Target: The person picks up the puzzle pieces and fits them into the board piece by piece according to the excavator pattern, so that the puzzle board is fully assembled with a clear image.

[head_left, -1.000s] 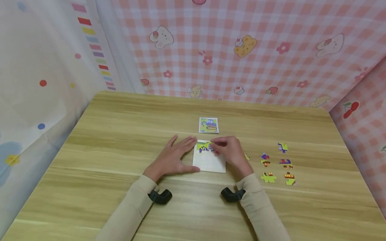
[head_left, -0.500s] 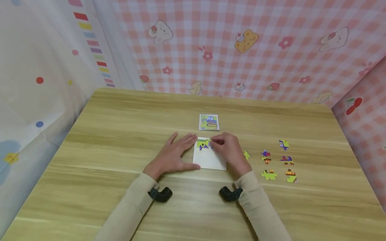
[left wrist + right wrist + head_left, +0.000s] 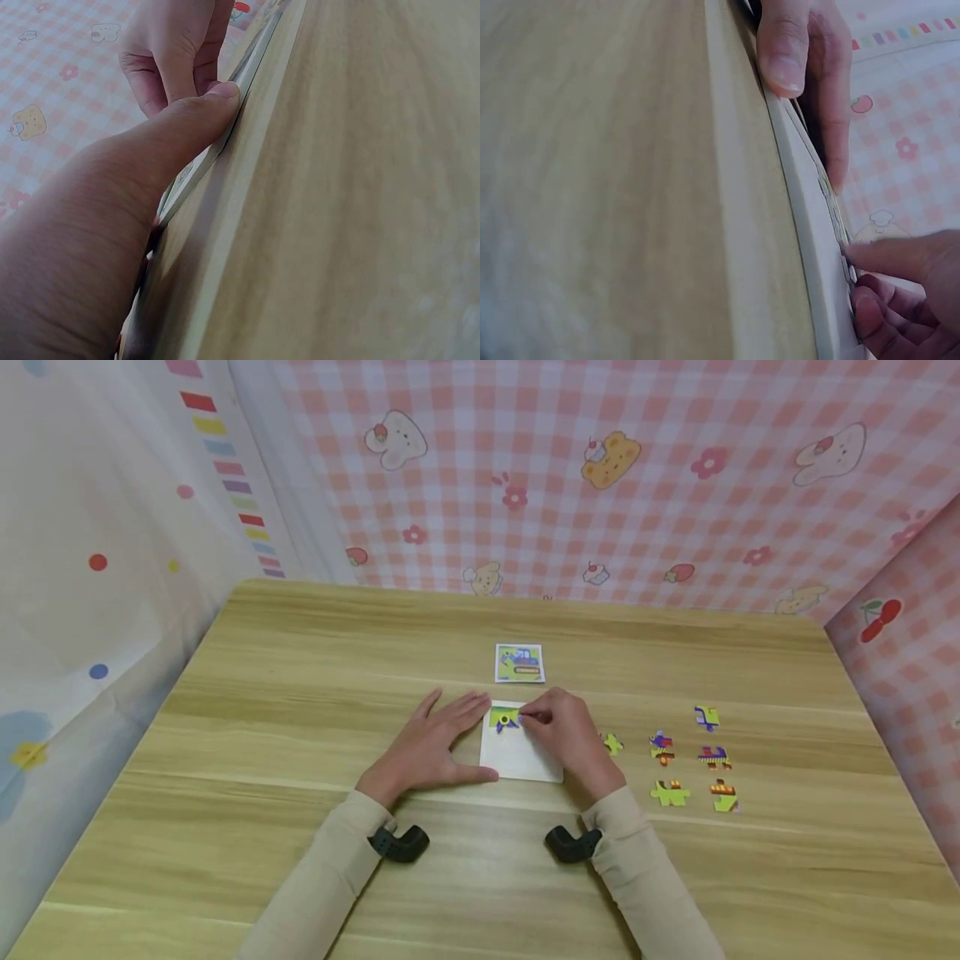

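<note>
A white puzzle board [image 3: 517,764] lies flat on the table. In its upper left sits a yellow-green puzzle piece with a round eye-like ring [image 3: 504,719]. My left hand [image 3: 427,752] lies spread along the board's left side, fingertips at the upper corner and thumb at the lower one; the left wrist view has that thumb [image 3: 206,105] against the board's edge. With bent fingers my right hand [image 3: 566,731] pinches another puzzle piece at the board's top, mostly hidden under the fingertips. Up close in the right wrist view, the right index finger [image 3: 900,255] touches the board's upper face.
A small picture card [image 3: 519,663] of a digger lies beyond the board. Several loose puzzle pieces are spread to the right, among them a yellow-green one [image 3: 670,793] and a purple-edged one [image 3: 707,718]. A checked cloth [image 3: 450,510] hangs behind the wooden table [image 3: 337,643].
My right fingers have shifted slightly left over the board, and the pinched piece is now more covered. The ringed piece sits more squarely in the corner. My left hand has stayed put.
</note>
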The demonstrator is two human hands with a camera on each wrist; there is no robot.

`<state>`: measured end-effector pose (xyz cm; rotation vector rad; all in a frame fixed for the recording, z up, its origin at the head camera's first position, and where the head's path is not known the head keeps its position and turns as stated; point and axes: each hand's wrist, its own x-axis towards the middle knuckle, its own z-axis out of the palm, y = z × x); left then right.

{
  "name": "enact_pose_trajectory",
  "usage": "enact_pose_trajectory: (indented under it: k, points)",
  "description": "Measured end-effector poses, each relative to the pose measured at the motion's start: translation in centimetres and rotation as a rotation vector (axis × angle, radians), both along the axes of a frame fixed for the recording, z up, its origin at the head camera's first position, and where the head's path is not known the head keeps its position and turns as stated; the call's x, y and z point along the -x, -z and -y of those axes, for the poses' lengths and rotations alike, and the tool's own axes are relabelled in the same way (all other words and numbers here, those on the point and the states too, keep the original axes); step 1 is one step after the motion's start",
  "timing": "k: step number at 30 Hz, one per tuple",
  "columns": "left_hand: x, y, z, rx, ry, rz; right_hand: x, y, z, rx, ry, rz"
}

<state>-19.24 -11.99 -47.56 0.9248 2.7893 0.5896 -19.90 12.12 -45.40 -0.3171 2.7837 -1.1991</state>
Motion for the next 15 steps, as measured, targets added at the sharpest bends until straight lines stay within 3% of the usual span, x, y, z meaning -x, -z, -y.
enact_pose_trajectory:
  k: [6, 15]
  points:
    - [0.05, 0.01, -0.01, 0.006, 0.002, -0.006, -0.11, -0.3, -0.07, -0.054, -0.05, -0.025]
    - [-0.02, 0.09, -0.03, 0.003, -0.003, -0.002, -0.15, -0.2, 0.04, -0.041, -0.067, -0.053]
